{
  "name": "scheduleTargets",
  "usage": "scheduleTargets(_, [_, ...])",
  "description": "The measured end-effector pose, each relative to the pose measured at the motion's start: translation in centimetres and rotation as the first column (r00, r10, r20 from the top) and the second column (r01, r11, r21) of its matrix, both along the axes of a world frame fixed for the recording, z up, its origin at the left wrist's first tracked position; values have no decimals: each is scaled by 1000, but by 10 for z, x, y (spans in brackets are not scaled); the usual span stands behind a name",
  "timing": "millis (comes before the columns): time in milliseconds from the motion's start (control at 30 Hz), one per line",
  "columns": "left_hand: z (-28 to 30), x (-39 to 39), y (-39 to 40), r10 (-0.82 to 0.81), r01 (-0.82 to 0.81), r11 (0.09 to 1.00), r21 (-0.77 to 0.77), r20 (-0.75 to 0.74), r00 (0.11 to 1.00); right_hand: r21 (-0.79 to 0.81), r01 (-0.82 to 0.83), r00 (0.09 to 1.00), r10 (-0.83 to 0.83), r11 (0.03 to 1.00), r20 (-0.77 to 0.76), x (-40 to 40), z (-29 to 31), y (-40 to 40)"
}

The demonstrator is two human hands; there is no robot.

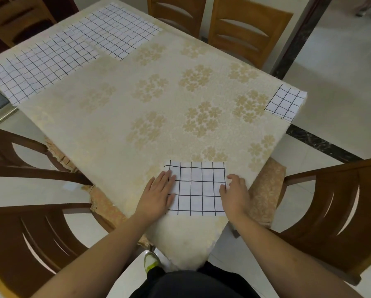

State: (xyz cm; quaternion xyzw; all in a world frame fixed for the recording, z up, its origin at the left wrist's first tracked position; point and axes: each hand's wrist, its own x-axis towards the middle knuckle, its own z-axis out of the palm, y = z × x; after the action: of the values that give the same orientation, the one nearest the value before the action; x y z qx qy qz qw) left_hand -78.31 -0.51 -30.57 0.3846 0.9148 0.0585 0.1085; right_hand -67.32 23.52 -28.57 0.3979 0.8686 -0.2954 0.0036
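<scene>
A small white sheet with a black grid (pixel 198 188) lies flat near the table's closest corner, on a cream tablecloth with gold flowers (pixel 120 117). My left hand (pixel 158 193) lies flat, fingers straight, pressing the sheet's left edge. At the sheet's right edge my right hand (pixel 235 193) rests with its fingers curled; whether it pinches the paper I cannot tell.
Two larger grid sheets (pixel 45 67) (pixel 118 29) lie along the far left side of the table, and a small one (pixel 284 102) at the right corner. Wooden chairs (pixel 330 211) (pixel 30 222) stand on both sides and behind the table. The floor is pale tile.
</scene>
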Motion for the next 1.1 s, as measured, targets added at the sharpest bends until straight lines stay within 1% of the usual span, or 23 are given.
scheduleTargets(67, [-1, -14, 6, -14, 14, 1000, -13, -9, 1000, 50, -165, 979, 169, 985, -111, 0, -1, -11])
scheduleTargets(100, [-3, -19, 9, -23, 23, 999, -23, -12, 1000, 79, -261, 953, 269, 962, -137, 0, -2, -17])
scheduleTargets(133, [-4, -24, 12, -32, 31, 999, -29, -15, 999, 118, -353, 921, 367, 928, -129, -1, -5, -24])
scheduleTargets(200, [-8, -29, 14, -42, 42, 999, -30, -18, 999, 200, -510, 847, 529, 837, -54, 0, -16, -35])
scheduleTargets(267, [-12, -32, 15, -48, 48, 998, -41, -15, 999, 243, -604, 787, 616, 759, 29, 3, -29, -41])
scheduleTargets(367, [-21, -31, 13, -33, 32, 998, -52, -4, 999, 249, -648, 761, 631, 720, 152, 12, -41, -37])
scheduleTargets(467, [-25, -28, 13, 4, -5, 998, -68, -7, 1000, 250, -636, 772, 599, 730, 213, 20, -45, -27])
scheduleTargets(733, [-22, -22, 15, 144, -142, 985, -95, 11, 990, 228, -608, 792, 561, 760, 241, 36, -46, 1])
scheduleTargets(800, [-19, -19, 15, 203, -199, 975, -95, 34, 979, 228, -610, 791, 563, 759, 242, 36, -45, 2])
scheduleTargets(867, [-13, -14, 13, 278, -275, 960, -61, 54, 959, 237, -604, 795, 555, 761, 245, 34, -43, 1])
scheduleTargets(933, [-3, -5, 11, 388, -390, 919, 52, 47, 921, 251, -596, 802, 551, 762, 231, 31, -39, -2])
scheduleTargets(967, [2, -1, 9, 465, -468, 875, 121, 50, 884, 261, -599, 800, 558, 757, 219, 28, -37, -4])
scheduleTargets(1000, [6, 2, 7, 555, -560, 812, 166, 80, 828, 263, -610, 792, 573, 748, 208, 26, -34, -6])
scheduleTargets(1033, [9, 5, 6, 637, -652, 741, 161, 141, 758, 261, -626, 780, 594, 735, 196, 24, -32, -10])
scheduleTargets(1067, [11, 7, 6, 700, -726, 679, 111, 200, 685, 257, -643, 766, 615, 722, 186, 22, -30, -13])
scheduleTargets(1100, [14, 8, 7, 742, -771, 635, 44, 243, 625, 253, -657, 753, 632, 710, 184, 19, -29, -16])
